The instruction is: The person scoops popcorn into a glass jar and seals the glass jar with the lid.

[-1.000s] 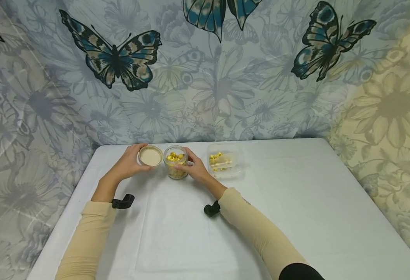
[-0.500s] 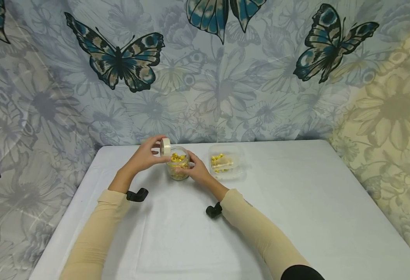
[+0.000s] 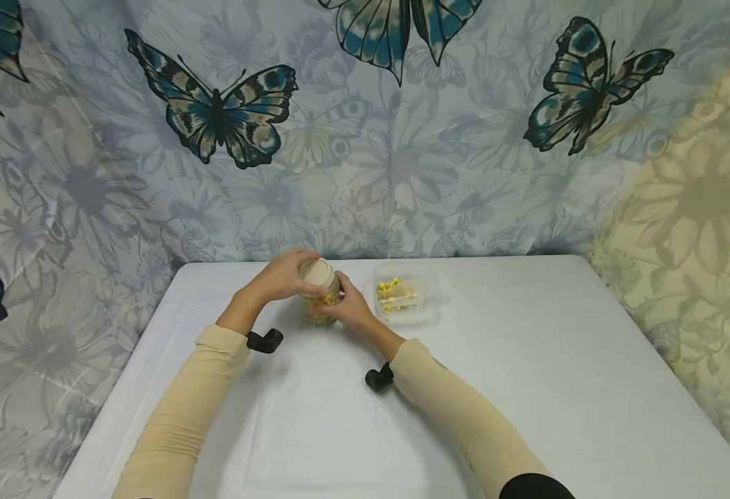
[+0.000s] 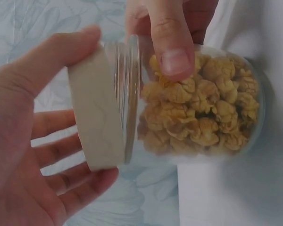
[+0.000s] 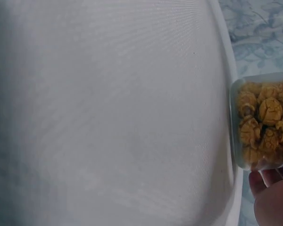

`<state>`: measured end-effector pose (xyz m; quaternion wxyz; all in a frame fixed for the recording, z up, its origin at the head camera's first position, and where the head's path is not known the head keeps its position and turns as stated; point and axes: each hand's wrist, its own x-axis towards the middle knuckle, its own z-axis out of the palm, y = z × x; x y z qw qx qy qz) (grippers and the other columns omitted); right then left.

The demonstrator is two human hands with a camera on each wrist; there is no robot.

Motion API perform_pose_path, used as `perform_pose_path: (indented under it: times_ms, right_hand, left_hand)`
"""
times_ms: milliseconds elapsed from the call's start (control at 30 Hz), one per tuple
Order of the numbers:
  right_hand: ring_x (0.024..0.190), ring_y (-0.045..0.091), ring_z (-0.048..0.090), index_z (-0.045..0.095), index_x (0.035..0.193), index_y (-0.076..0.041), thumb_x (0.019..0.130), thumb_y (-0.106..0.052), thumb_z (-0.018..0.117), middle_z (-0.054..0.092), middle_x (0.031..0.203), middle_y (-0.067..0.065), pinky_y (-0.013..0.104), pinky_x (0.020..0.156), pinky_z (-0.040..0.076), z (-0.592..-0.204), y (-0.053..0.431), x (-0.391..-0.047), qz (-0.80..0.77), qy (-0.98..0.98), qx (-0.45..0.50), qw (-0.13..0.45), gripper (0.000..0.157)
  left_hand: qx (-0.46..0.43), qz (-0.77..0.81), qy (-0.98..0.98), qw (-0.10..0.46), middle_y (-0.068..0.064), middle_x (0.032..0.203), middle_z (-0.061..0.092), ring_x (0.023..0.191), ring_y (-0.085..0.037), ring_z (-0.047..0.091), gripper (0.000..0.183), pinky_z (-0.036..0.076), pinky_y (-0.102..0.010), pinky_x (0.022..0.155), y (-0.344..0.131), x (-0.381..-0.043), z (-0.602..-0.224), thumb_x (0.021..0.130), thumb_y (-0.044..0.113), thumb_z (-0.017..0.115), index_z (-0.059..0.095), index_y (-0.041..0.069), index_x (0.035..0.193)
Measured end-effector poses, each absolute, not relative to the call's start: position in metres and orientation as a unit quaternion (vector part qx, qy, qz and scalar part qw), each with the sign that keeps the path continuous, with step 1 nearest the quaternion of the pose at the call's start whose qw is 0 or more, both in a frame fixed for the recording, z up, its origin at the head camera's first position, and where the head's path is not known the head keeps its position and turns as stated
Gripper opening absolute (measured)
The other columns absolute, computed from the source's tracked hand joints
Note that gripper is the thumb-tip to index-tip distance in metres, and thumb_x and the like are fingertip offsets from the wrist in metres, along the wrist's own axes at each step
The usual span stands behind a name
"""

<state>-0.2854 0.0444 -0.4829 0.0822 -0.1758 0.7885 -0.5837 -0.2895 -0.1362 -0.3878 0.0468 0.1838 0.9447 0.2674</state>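
Note:
A clear glass jar (image 4: pixel 132 108) filled with golden caramel popcorn (image 4: pixel 207 108) stands near the back of the table. My left hand (image 3: pixel 282 276) grips a cream-coloured lid (image 4: pixel 96 113) by its edge, thumb on one side and fingertips on the other. In the left wrist view the lid sits slightly tilted at the jar's mouth, over the threads, with a wedge-shaped gap on one side. My right hand (image 3: pixel 354 306) holds the jar's body from the right, its thumb pressed on the glass. Only the jar's lower part shows in the right wrist view.
Right of the jar stands a clear plastic container (image 3: pixel 426 310) with some yellow popcorn (image 3: pixel 390 285) inside. The white cloth-covered table (image 3: pixel 527 388) ends just behind them, against a curtain (image 3: pixel 402 180) printed with butterflies and flowers.
My left hand has carried the lid rightward from beside the jar, turned it over from inside-up, and brought it down onto the jar's mouth. The right hand keeps its hold on the jar.

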Motion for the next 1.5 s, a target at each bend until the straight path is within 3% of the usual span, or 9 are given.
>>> perform_pose_path:
  times_ms: [267,467,700,833,933,1133,1500]
  right_hand:
    - [0.124,0.023,0.053,0.04,0.142,-0.021,0.078,-0.023,0.082,0.052,0.137,0.003,0.043,0.099,0.049,-0.491,0.044,-0.284,-0.582,0.791,-0.172,0.081,0.077]
    - [0.124,0.022,0.053,0.037,0.147,-0.021,0.079,-0.025,0.082,0.051,0.14,0.003,0.042,0.099,0.049,-0.488,0.044,-0.285,-0.57,0.798,-0.175,0.087,0.082]
    - [0.122,0.021,0.053,0.036,0.148,-0.02,0.081,-0.026,0.08,0.054,0.136,0.003,0.041,0.1,0.048,-0.487,0.043,-0.29,-0.561,0.802,-0.182,0.097,0.081]
    - [0.12,0.02,0.056,0.037,0.148,-0.025,0.08,-0.026,0.081,0.056,0.134,0.001,0.039,0.097,0.051,-0.488,0.043,-0.29,-0.57,0.794,-0.186,0.105,0.081]
    - [0.119,0.019,0.057,0.039,0.147,-0.027,0.079,-0.027,0.082,0.057,0.134,0.0,0.038,0.095,0.052,-0.488,0.043,-0.291,-0.567,0.795,-0.187,0.105,0.081]
    - [0.123,0.021,0.055,0.037,0.148,-0.026,0.08,-0.028,0.081,0.055,0.138,0.001,0.038,0.097,0.052,-0.481,0.044,-0.287,-0.557,0.801,-0.188,0.112,0.08]
    - [0.122,0.023,0.054,0.042,0.145,-0.021,0.077,-0.031,0.082,0.055,0.137,0.005,0.041,0.097,0.05,-0.484,0.044,-0.293,-0.541,0.817,-0.176,0.092,0.08]
  left_hand:
    - [0.195,0.2,0.959,0.045,-0.017,0.135,0.055,0.114,-0.033,0.057,0.08,0.051,-0.05,0.092,-0.126,-0.287,-0.389,0.075,0.043,0.08,0.052,0.006,0.14]
    - [0.231,0.15,0.96,0.059,-0.016,0.14,0.053,0.121,-0.036,0.054,0.081,0.05,-0.05,0.094,-0.122,-0.285,-0.38,0.077,0.044,0.08,0.05,0.008,0.143]
    - [0.321,0.176,0.924,0.112,-0.015,0.147,0.047,0.123,-0.035,0.052,0.073,0.05,-0.048,0.093,-0.126,-0.29,-0.374,0.079,0.015,0.078,0.046,0.008,0.144]
    - [0.253,0.169,0.947,0.1,-0.018,0.141,0.053,0.12,-0.036,0.056,0.072,0.049,-0.05,0.095,-0.119,-0.286,-0.372,0.086,0.036,0.073,0.044,0.002,0.144]
    - [0.196,0.135,0.968,0.083,-0.021,0.134,0.057,0.114,-0.036,0.059,0.081,0.05,-0.05,0.093,-0.113,-0.282,-0.372,0.085,0.05,0.07,0.045,-0.002,0.142]
    - [0.147,0.098,0.983,0.045,-0.02,0.121,0.062,0.1,-0.035,0.061,0.08,0.054,-0.047,0.079,-0.107,-0.278,-0.375,0.08,0.058,0.07,0.054,0.002,0.135]
    - [0.049,0.079,0.996,-0.008,-0.022,0.113,0.06,0.105,-0.04,0.06,0.08,0.057,-0.05,0.077,-0.094,-0.276,-0.382,0.08,0.072,0.056,0.063,0.002,0.12]
